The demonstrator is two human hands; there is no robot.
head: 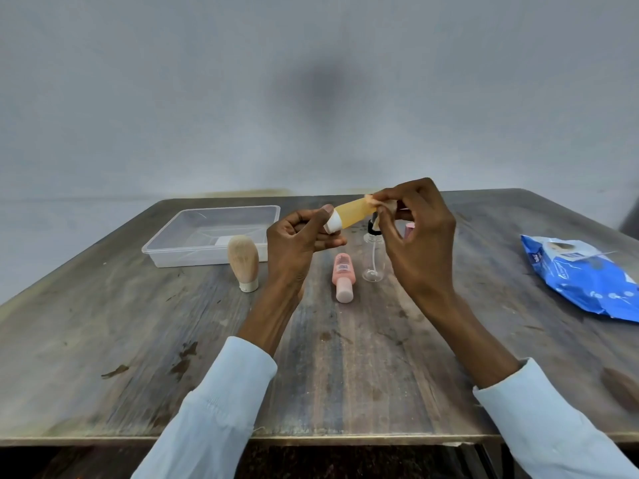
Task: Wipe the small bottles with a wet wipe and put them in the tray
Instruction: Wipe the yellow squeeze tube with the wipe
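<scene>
My left hand [301, 236] grips the white cap end of an orange squeeze bottle [356, 211], held nearly level above the table. My right hand [415, 229] pinches a small piece of wipe [371, 201] against the bottle's far end. Below them a pink bottle [343, 276] lies on the table, and a clear spray bottle [374, 257] with a black top stands beside it. A beige bottle [244, 262] stands on its cap in front of the clear plastic tray [166, 243], which holds no bottles.
A blue wet wipe pack [584, 278] lies at the right side of the wooden table. Another small pink item [409, 229] peeks out behind my right hand. The table's front edge [311, 439] runs just under my sleeves.
</scene>
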